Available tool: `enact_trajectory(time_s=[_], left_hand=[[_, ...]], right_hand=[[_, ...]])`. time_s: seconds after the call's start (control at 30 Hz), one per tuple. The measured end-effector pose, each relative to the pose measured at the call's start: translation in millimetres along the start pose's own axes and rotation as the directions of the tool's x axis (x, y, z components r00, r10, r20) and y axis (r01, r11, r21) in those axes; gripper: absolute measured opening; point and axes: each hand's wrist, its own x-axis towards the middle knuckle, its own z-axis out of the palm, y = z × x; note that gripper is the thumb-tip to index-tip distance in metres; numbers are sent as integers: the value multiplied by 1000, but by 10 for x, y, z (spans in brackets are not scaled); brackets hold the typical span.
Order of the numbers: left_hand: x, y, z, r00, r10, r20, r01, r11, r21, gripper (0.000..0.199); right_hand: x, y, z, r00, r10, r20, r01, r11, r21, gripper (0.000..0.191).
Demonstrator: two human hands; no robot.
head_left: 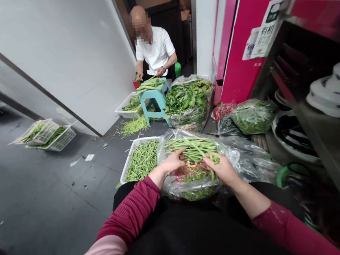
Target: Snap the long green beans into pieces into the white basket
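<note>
Long green beans (pixel 195 147) lie in an opened clear plastic bag (pixel 177 190) right in front of my lap. My right hand (pixel 222 168) is closed around a small bunch of green beans at the bag's right side. On the left of the pile, my left hand (pixel 175 162) has its fingers curled with the tips near the beans; whether it pinches one is too small to tell. Between my hands a red surface shows, with bits of bean on it. A white basket (pixel 123 178) of short bean pieces (pixel 141 161) stands just left of the bag.
Across from me a person in white (pixel 157 47) handles long green stalks over a light-blue stool (pixel 151 101). Bags of leafy greens (pixel 189 96) stand beside it. White baskets (pixel 58 142) sit on the left floor. A metal shelf (pixel 336 133) with white dishes borders the right.
</note>
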Motion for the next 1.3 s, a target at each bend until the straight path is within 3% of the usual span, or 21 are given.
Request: enact_trajectory(time_s=[0.1, 0.17, 0.23, 0.3, 0.33, 0.4, 0.43, 0.47, 0.53, 0.57, 0.63, 0.7, 0.77, 0.83, 0.87, 0.97, 1.0, 1.07, 1.13, 1.2, 1.3], left_hand=[[1, 163, 61, 987, 158, 38, -149, 973, -176, 44], [13, 229, 83, 969, 241, -57, -248, 948, -198, 39], [-21, 250, 114, 922, 325, -210, -349, 934, -84, 34], [-129, 242, 192, 825, 495, -273, -458, 868, 191, 28], [-206, 235, 251, 766, 604, -223, -515, 782, 351, 26], [-372, 226, 391, 656, 755, 1, -617, 535, 577, 23], [-439, 226, 456, 625, 773, 109, -649, 437, 623, 23], [-486, 228, 510, 622, 766, 165, -656, 394, 644, 23], [-500, 228, 561, 690, 711, 132, -594, 453, 665, 25], [-472, 221, 556, 739, 669, 81, -536, 510, 672, 26], [-381, 183, 497, 814, 579, 40, -441, 572, 692, 27], [-296, 124, 417, 845, 525, 98, -426, 552, 717, 27], [-250, 71, 362, 854, 501, 140, -444, 562, 698, 26], [-231, 56, 346, 885, 452, 114, -425, 682, 595, 27], [-222, 65, 344, 904, 418, 91, -399, 749, 528, 31], [-145, 126, 295, 957, 273, 95, -289, 913, 287, 48], [-97, 135, 251, 968, 232, 99, -249, 941, 229, 52], [21, 96, 130, 986, 153, 68, -165, 956, 241, 56], [147, -35, 14, 996, 81, -36, -55, 878, 475, 55], [262, -235, -27, 991, 76, -111, 30, 677, 736, 42], [416, -520, 105, 983, 185, -16, -62, 411, 910, 20]], right_hand=[[-28, 27, 37, 986, 112, 120, -132, 975, 177, 33], [-49, 34, 66, 966, 184, 180, -231, 930, 287, 35], [-53, 36, 91, 951, 230, 206, -293, 883, 367, 37], [-26, 43, 111, 948, 265, 179, -317, 855, 410, 38], [0, 50, 116, 945, 292, 146, -327, 844, 425, 39], [66, 66, 114, 930, 366, 45, -342, 809, 478, 39], [97, 73, 107, 918, 396, 1, -339, 785, 519, 38], [122, 77, 97, 910, 414, -17, -335, 757, 561, 36], [133, 74, 74, 905, 419, 74, -376, 705, 602, 33], [117, 67, 64, 894, 409, 184, -433, 681, 590, 31], [51, 46, 49, 829, 374, 415, -553, 656, 514, 33], [-30, 25, 41, 771, 326, 547, -600, 661, 450, 36], [-90, 14, 44, 765, 274, 583, -569, 713, 411, 33], [-109, 22, 60, 801, 233, 552, -463, 825, 324, 28], [-103, 33, 70, 840, 208, 501, -374, 891, 257, 26], [-38, 81, 75, 959, 120, 255, -135, 990, 46, 22], [-6, 93, 54, 976, 119, 184, -128, 991, 35, 21], [66, 97, -31, 979, 179, 100, -194, 964, 181, 23], [139, 76, -158, 967, 240, 86, -254, 873, 417, 24], [200, 49, -275, 963, 252, 97, -260, 771, 581, 21], [253, 56, -343, 959, 246, 142, -280, 732, 621, 20]])
